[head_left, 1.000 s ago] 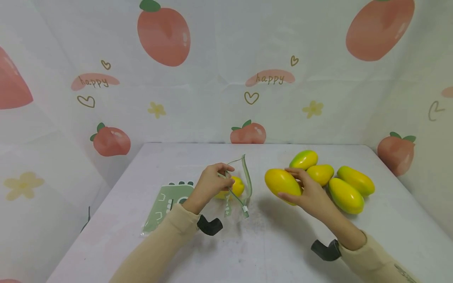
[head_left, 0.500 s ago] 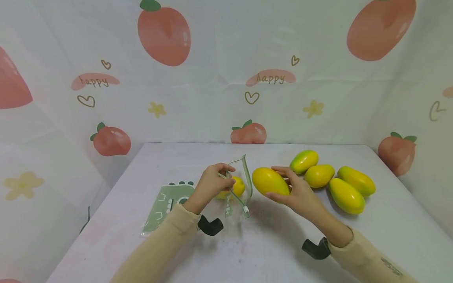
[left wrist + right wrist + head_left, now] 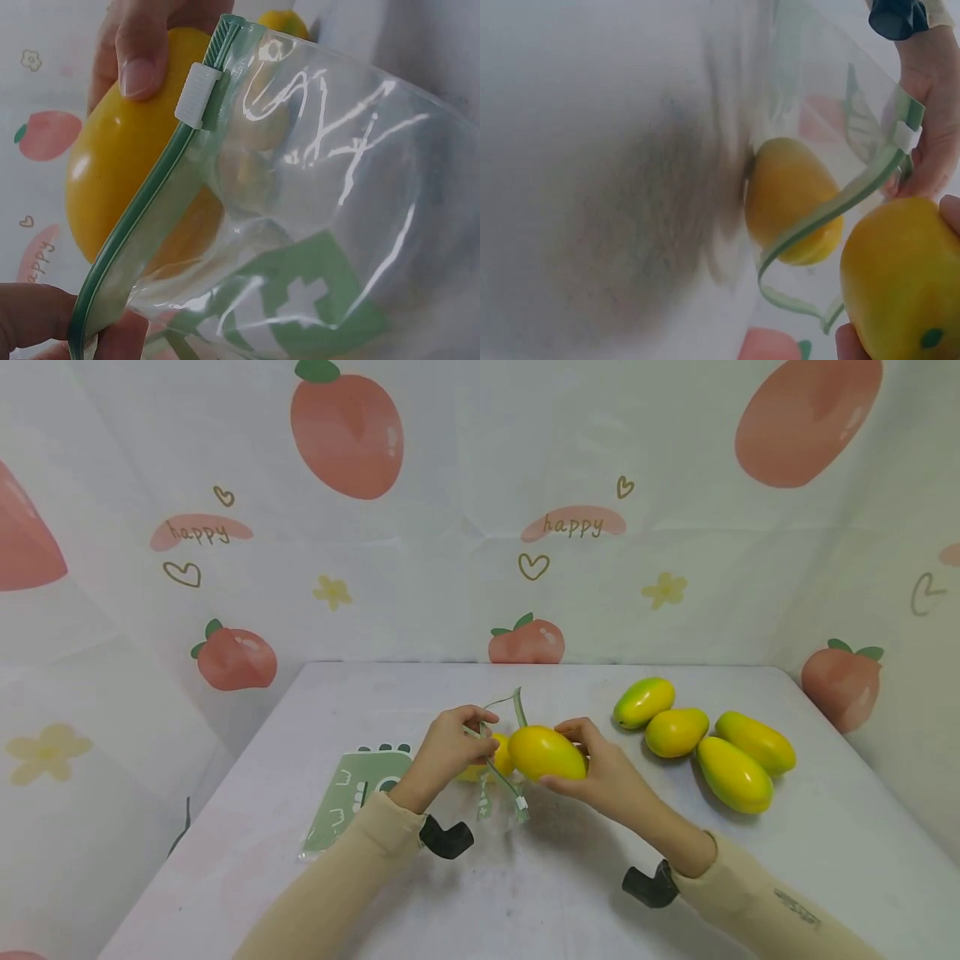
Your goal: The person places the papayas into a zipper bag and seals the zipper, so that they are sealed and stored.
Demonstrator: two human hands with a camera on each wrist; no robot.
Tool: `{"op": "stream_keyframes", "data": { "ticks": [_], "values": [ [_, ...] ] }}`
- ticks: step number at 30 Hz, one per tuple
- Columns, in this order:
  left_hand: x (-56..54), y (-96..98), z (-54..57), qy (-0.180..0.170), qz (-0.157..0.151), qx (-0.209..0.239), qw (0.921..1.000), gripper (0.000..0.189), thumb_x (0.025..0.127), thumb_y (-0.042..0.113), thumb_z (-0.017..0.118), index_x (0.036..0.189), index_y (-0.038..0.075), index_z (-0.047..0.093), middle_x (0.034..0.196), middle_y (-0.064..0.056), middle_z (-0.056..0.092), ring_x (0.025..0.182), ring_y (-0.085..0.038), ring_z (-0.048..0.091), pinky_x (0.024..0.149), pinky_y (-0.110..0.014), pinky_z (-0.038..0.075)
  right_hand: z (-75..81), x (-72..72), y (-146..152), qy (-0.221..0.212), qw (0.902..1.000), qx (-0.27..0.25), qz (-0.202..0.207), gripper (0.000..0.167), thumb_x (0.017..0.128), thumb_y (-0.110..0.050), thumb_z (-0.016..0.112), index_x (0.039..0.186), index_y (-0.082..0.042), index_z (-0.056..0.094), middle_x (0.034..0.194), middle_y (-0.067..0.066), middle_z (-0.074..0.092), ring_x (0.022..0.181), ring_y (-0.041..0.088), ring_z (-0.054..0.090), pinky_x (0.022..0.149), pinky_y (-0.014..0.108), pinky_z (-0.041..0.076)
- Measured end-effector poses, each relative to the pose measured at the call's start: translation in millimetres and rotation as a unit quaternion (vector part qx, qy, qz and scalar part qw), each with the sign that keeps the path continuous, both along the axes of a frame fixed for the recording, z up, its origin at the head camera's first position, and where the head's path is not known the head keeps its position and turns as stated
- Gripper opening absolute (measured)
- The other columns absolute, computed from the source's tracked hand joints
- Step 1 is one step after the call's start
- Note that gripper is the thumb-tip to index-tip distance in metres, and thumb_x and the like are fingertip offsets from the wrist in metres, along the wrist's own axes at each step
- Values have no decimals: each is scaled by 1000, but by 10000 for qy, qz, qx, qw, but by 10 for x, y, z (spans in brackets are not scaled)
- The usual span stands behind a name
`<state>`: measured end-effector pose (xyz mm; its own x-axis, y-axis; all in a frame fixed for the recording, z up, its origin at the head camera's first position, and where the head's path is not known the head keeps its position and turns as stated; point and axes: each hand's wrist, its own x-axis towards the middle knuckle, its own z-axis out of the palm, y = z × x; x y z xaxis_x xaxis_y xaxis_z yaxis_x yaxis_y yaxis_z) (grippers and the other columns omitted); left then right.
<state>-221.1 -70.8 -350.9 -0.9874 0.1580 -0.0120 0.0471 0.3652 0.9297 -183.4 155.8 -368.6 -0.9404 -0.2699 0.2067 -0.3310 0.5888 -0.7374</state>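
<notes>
My left hand (image 3: 442, 756) pinches the green-edged rim of a clear slider zip bag (image 3: 360, 165), whose mouth gapes toward the right. A white slider (image 3: 196, 95) sits on the green zip strip. Inside the bag lies one yellow mango (image 3: 789, 191), partly hidden behind my left hand in the head view. My right hand (image 3: 611, 777) grips another yellow mango (image 3: 547, 753), thumb below and fingers over the top. That mango is at the bag's mouth, overlapping the green strip in the left wrist view.
Several yellow-green mangoes (image 3: 677, 732) rest in a group at the right of the white table (image 3: 525, 902). To the left lies a flat green printed packet (image 3: 337, 797) in clear plastic, partly behind the left forearm. A fruit-print cloth (image 3: 450, 585) hangs behind the table.
My right hand has carried its mango leftward, away from the group, to the mouth of the bag. My left hand has stayed in place on the rim.
</notes>
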Motion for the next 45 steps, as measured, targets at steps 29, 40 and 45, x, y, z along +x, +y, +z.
{"op": "stream_keyframes", "data": {
  "ticks": [29,40,45],
  "values": [
    [-9,47,52,-56,63,-315,9995,27,80,3,72,107,7,70,93,-9,54,67,-17,62,66,-28,60,-64,-58,-83,-411,9987,124,279,59,81,-19,77,129,-5,47,130,12,57,102,24,58,89,40,54],
    [-8,51,73,-65,94,-316,9994,28,79,3,73,107,8,70,91,-9,54,67,-17,62,67,-28,60,-74,-74,-59,-674,9954,-239,642,61,86,-16,73,138,-6,44,133,17,52,102,25,59,80,24,58],
    [-5,47,79,-81,89,-285,9995,28,79,2,72,107,8,70,91,-9,54,68,-17,62,68,-28,60,-66,-79,-71,-767,9952,-270,543,58,85,-16,74,132,-2,42,133,17,51,107,28,61,84,31,58]
  ]
}}
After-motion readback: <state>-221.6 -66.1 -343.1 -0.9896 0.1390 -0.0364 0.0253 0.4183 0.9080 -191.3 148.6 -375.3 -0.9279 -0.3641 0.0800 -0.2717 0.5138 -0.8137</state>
